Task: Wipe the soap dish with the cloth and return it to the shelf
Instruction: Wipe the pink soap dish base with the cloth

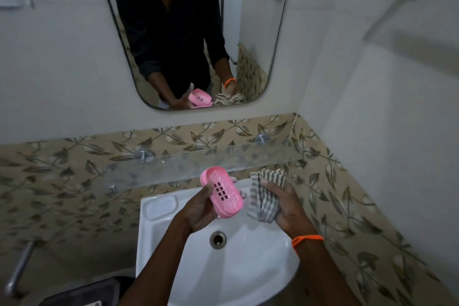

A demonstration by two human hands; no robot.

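White sink (159,251) | L hand (198,213) fingers grip pink soap dish (221,192) | R hand (285,208) fingers bunch cloth (265,196) | glass shelf (188,166)

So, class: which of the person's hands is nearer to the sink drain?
Left. The left hand, holding the pink soap dish, sits just above-left of the drain. The right hand, gripping the cloth, is farther off, up to the right.

Glossy pink plastic on the soap dish (221,193) in the left hand (198,211), and soft striped woven cloth (265,196) bunched in the right hand (288,208). Just beyond the hands, a clear glass shelf (173,169) on shiny metal pegs (143,154). Beneath them, smooth glossy white ceramic sink (248,268) with a metal drain (218,239).
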